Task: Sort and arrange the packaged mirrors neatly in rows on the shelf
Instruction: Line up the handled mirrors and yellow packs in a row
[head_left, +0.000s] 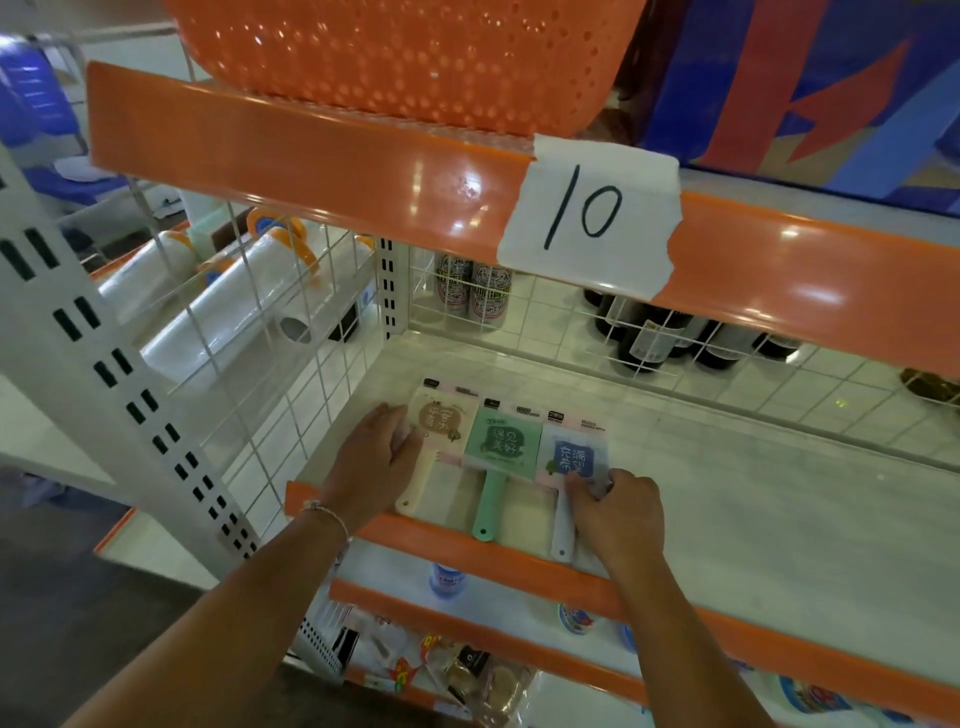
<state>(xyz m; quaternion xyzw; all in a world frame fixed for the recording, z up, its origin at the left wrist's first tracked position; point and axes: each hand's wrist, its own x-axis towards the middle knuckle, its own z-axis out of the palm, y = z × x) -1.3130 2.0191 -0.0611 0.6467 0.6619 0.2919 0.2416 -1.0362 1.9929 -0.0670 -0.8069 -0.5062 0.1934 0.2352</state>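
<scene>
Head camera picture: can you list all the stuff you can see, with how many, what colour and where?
packaged mirrors: three, side by side at the shelf's front left; cream mirror, green mirror, blue mirror
shelf: one, white with orange edge
paper label: one, white, marked 10, on the upper shelf edge
basket: one, orange, on the upper shelf
cans: at least two, behind the wire grid
dark bottles: several, behind the grid, right
white rolls: several, left bay
left hand: flat on the cream mirror
right hand: pinching the blue mirror's lower corner
</scene>
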